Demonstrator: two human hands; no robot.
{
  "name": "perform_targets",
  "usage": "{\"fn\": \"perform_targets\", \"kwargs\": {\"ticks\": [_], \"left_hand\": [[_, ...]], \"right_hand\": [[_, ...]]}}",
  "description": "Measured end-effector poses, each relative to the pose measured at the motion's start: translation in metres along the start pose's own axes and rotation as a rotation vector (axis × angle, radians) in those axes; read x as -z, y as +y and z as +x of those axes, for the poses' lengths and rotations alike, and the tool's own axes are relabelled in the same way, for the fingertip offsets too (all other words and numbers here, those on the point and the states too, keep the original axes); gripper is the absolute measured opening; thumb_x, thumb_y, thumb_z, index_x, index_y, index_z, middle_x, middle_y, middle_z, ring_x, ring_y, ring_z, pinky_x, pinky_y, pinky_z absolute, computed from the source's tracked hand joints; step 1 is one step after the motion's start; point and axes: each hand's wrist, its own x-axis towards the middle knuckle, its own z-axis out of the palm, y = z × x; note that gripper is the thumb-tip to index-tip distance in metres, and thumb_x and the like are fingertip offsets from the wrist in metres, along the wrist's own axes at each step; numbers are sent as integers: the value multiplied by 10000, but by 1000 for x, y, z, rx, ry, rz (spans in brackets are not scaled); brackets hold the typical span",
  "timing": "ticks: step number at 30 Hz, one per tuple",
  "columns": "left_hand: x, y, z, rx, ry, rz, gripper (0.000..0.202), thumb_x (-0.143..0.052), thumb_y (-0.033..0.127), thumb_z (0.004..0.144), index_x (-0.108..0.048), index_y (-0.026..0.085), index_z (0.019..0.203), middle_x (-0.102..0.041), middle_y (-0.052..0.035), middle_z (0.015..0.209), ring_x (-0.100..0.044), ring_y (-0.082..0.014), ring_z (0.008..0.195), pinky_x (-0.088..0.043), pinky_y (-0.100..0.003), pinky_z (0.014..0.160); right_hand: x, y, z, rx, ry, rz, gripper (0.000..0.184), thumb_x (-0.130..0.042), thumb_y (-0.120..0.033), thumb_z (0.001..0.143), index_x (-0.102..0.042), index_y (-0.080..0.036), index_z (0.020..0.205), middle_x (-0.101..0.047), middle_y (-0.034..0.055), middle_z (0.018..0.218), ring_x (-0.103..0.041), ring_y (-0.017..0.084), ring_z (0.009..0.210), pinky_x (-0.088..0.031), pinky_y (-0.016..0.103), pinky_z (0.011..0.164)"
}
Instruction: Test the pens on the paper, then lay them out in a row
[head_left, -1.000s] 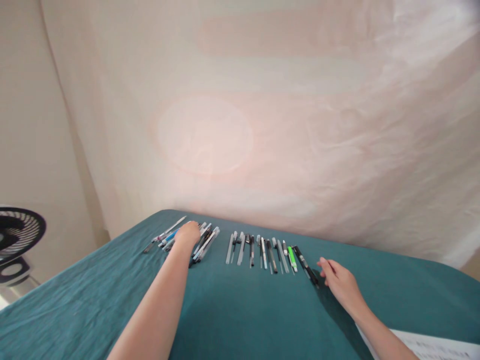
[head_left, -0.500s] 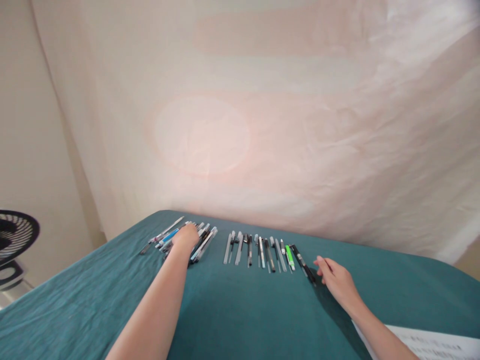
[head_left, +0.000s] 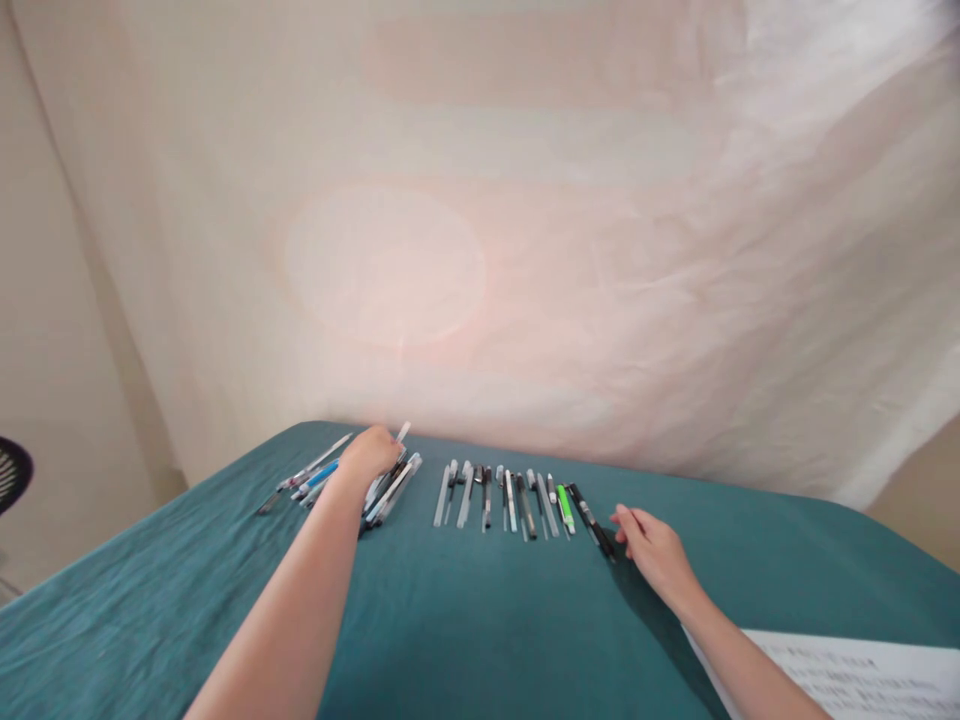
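My left hand (head_left: 373, 452) is closed over the pen pile at the left. A pen with a pale, clear end (head_left: 403, 432) sticks up past its fingers, held in the grip. Under and around this hand lies the heap of pens (head_left: 391, 490), including a blue one (head_left: 324, 475); the hand and wrist cover part of it. My right hand (head_left: 654, 552) hovers at the right end of a row of pens, its fingers loosely bent with nothing visible in them. Just left of its fingertips lies a black pen (head_left: 591, 520), slanted. Beside that is a bright green pen (head_left: 565, 510).
Several clear and dark pens (head_left: 487, 498) lie side by side in the middle of the green-clothed table (head_left: 450, 620). Printed paper (head_left: 847, 665) lies under my right forearm. A pale sheet (head_left: 525, 250) hangs behind the table. A black fan (head_left: 11, 475) shows at the left edge.
My left hand has risen slightly, and a pen's pale end now shows above its fingers. The view has shifted a little right; my right hand stays beside the black pen.
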Motion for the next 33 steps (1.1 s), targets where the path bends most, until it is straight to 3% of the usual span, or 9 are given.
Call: {"fn": "perform_targets", "kwargs": {"ticks": [4, 8, 13, 16, 19, 22, 26, 29, 33], "left_hand": [[13, 41, -16, -207, -14, -94, 306, -436, 394, 731, -597, 150, 639, -577, -20, 572, -539, -165, 612, -361, -235, 572], [17, 84, -44, -416, -118, -401, 323, -433, 431, 744, -573, 144, 698, -536, 16, 607, -495, -133, 609, -354, -214, 565], [2, 134, -85, -504, -561, -965, 314, -464, 437, 758, -569, 155, 849, -567, 0, 750, -507, -109, 679, -399, -212, 650], [-24, 161, -105, -460, -820, -1211, 299, -513, 418, 746, -569, 152, 872, -557, -11, 751, -510, -98, 656, -401, -219, 632], [-59, 186, -124, -321, -983, -1347, 287, -562, 386, 721, -566, 141, 869, -550, -21, 731, -518, -103, 636, -403, -229, 600], [-89, 207, -144, -120, -1047, -1446, 244, -551, 334, 733, -552, 134, 872, -532, -21, 721, -504, -96, 593, -403, -232, 552], [-109, 220, -163, 98, -998, -1625, 176, -476, 294, 780, -518, 152, 877, -467, 12, 672, -468, -84, 562, -411, -227, 507], [-112, 216, -166, 99, -923, -1667, 179, -483, 307, 779, -507, 151, 865, -435, 18, 662, -451, -79, 555, -352, -177, 428], [-115, 209, -166, 31, -928, -1693, 245, -511, 364, 769, -498, 136, 859, -438, 18, 698, -328, -17, 450, -146, -133, 355]], "right_hand": [[-1, -3, 0, 5, 0, -2, 493, -301, -534, 798, -627, -165, 779, -627, 23, 592, -558, 146, 467, -407, 245, 488], [-1, -5, -1, 10, -4, -25, 506, -284, -532, 806, -631, -169, 743, -630, 23, 581, -561, 152, 483, -398, 242, 486], [-1, -7, -3, 6, -15, -32, 506, -281, -523, 809, -636, -175, 718, -633, 23, 583, -561, 150, 500, -400, 236, 498], [-1, -9, -2, 10, -13, -8, 503, -285, -522, 810, -635, -170, 728, -625, 19, 577, -544, 142, 473, -396, 237, 495], [2, -14, 1, 57, 51, 63, 473, -343, -525, 793, -631, -158, 719, -610, 25, 574, -537, 145, 504, -391, 236, 507], [9, -26, 2, 36, 59, 232, 448, -405, -534, 771, -627, -148, 714, -591, 29, 596, -512, 132, 521, -368, 223, 484], [19, -41, -1, -117, -153, 475, 481, -400, -565, 768, -620, -139, 723, -556, 22, 576, -461, 105, 474, -275, 194, 387], [23, -46, -4, -88, -244, 492, 439, -477, -542, 743, -613, -131, 669, -538, 14, 557, -450, 95, 490, -281, 187, 400], [24, -50, -7, -71, -278, 504, 394, -531, -510, 725, -595, -130, 643, -521, -4, 544, -427, 78, 478, -286, 185, 412]]}}
